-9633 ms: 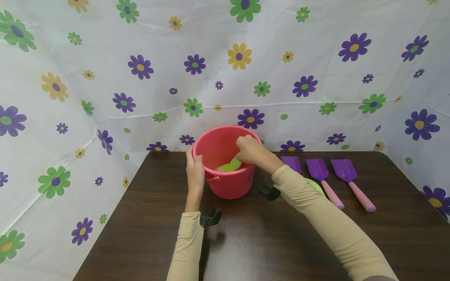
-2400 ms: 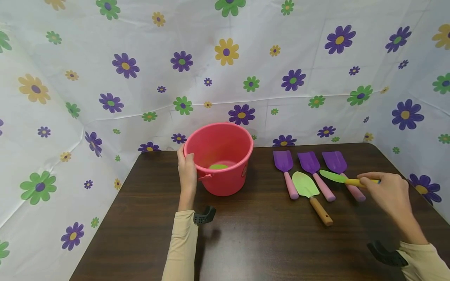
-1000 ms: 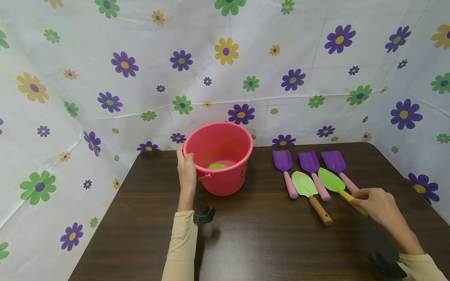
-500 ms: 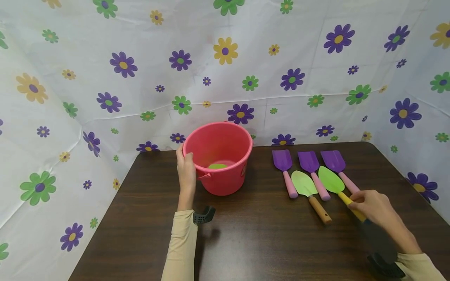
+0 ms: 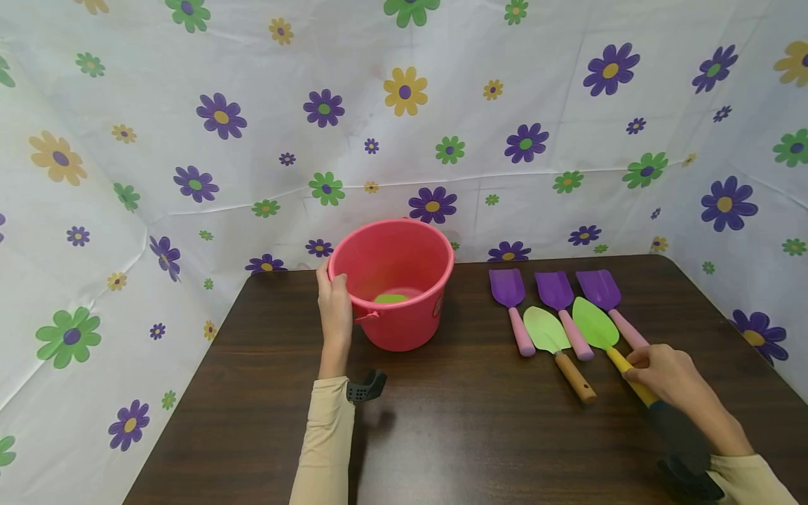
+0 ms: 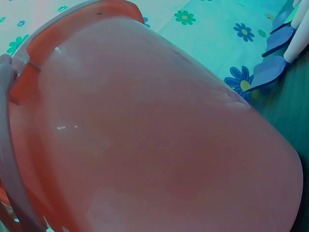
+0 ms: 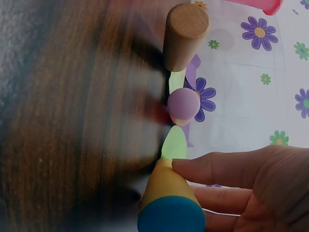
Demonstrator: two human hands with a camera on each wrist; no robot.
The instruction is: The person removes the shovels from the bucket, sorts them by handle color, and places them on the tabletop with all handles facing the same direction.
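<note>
My left hand [image 5: 334,308] grips the left rim of a pink bucket [image 5: 410,326], whose outer wall [image 6: 159,125] fills most of the left wrist view. At the bucket's bottom shows a green piece [image 5: 391,299]. My right hand [image 5: 669,375] pinches the yellow handle of a green-bladed trowel [image 5: 595,324] between thumb and fingers; the blue handle end [image 7: 171,215] faces the right wrist camera. Its blade lies between two purple shovels. To its left rests a pale green trowel with a wooden handle [image 5: 574,377].
Three purple shovels with pink handles, a left one [image 5: 507,286], a middle one [image 5: 555,289] and a right one [image 5: 600,287], lie in a row along the back right of the dark wooden table [image 5: 480,435]. A flowered white cloth [image 5: 265,154] hangs behind.
My right hand has gone from inside the bucket to the table's right side, lowering the yellow-handled trowel and turning its blade flat beside the wooden-handled one. My left hand still grips the rim.
</note>
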